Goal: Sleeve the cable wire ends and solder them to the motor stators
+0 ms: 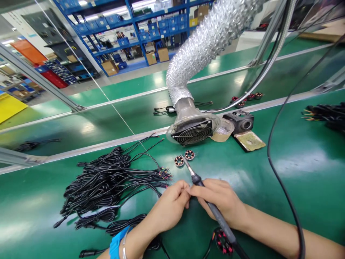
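My right hand (222, 201) is closed round a soldering iron (215, 212), its metal tip pointing away from me toward two small copper-wound motor stators (184, 158) on the bench. My left hand (174, 203) is pinched shut, its fingertips meeting those of my right hand. Whatever lies between the left fingers is too small or hidden to make out. Below the iron's handle sits another stator (223, 241) with red parts and coloured wires joined to a black cable. Left of my hands lies a big pile of coiled black cables (102, 183) with bare coloured ends.
A fume extractor hood (192, 131) on a silver flexible duct (199, 46) hangs beyond the stators. Beside it are a round tub (223, 130), a soldering iron stand (239, 121) and a sponge tray (249, 140). A black cord (273, 169) crosses the right side.
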Action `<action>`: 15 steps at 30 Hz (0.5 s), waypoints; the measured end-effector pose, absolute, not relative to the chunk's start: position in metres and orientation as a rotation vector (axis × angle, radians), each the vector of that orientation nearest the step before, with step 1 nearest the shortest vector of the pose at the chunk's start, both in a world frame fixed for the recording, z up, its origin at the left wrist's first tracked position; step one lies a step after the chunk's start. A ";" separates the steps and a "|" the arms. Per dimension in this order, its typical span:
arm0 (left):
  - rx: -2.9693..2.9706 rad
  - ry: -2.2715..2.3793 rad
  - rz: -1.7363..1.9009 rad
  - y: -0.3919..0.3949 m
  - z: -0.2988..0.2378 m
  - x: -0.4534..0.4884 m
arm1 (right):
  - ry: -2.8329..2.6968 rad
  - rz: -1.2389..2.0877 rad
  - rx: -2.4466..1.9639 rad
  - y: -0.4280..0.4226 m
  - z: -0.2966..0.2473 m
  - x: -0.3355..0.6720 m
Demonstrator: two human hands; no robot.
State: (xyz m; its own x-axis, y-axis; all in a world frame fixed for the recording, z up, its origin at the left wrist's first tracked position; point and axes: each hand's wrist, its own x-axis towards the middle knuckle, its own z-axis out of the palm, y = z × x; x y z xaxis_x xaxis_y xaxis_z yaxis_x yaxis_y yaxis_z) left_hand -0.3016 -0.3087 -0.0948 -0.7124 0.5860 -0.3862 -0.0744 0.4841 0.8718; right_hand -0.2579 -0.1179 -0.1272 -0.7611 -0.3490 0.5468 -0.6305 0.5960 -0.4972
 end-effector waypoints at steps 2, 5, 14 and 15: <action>0.572 2.206 1.114 -0.309 -0.087 -0.300 | -2.387 0.958 0.751 -0.118 -0.126 -0.255; 0.706 2.324 0.975 -0.308 -0.078 -0.297 | -2.299 0.989 0.686 -0.118 -0.118 -0.250; 0.441 2.082 1.269 -0.307 -0.095 -0.299 | -2.374 1.222 0.611 -0.119 -0.121 -0.240; 0.412 2.052 1.304 -0.308 -0.097 -0.300 | -2.374 1.193 0.612 -0.118 -0.123 -0.240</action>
State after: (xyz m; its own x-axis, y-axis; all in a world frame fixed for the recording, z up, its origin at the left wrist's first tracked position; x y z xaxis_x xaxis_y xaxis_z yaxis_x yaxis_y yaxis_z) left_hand -0.2995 -0.3075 -0.0973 -0.7303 0.5785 -0.3633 -0.0832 0.4526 0.8878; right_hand -0.2403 -0.1183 -0.1225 -0.8188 -0.1977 0.5389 -0.5504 0.5370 -0.6393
